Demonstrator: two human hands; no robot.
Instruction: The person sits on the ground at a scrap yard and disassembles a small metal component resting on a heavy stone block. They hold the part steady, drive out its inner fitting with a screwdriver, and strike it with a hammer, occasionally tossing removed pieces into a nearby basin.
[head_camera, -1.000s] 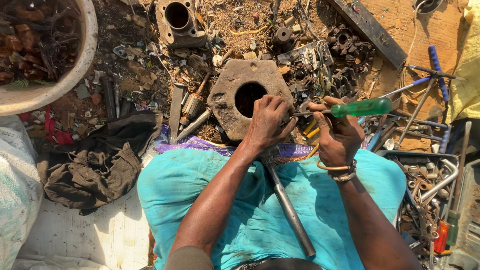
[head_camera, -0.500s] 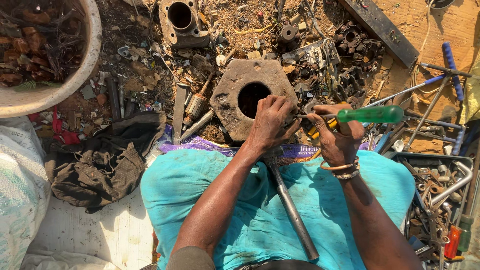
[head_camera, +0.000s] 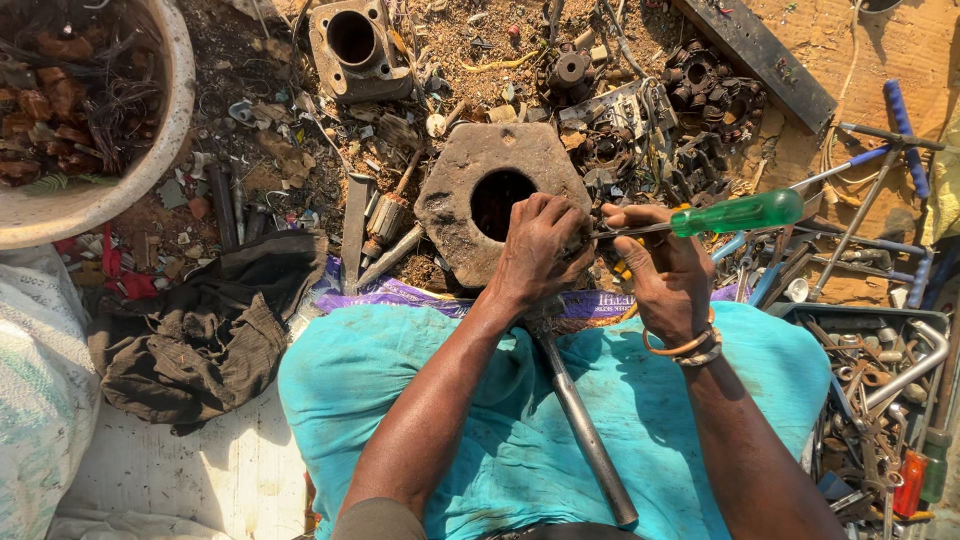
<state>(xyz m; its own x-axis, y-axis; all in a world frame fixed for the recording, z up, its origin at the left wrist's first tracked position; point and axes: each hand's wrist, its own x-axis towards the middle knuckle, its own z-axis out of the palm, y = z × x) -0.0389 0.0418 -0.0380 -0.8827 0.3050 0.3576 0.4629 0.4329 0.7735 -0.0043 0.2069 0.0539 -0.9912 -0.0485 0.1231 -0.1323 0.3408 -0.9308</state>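
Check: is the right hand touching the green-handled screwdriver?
Touching. The head view shows the right hand wrapped around the shaft end of the green-handled screwdriver, thumb over it, with no gap.

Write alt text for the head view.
Seen from above, a seated person's right hand holds a green-handled screwdriver, its shaft pointing at the left hand, which is closed over a small hidden part. A steel bar lies across the teal-covered lap, amid scrap metal around a hexagonal block.

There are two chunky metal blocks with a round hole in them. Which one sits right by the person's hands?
The flat, rusty hexagonal block, touching the left hand. The squarer block lies farther away, at the top edge.
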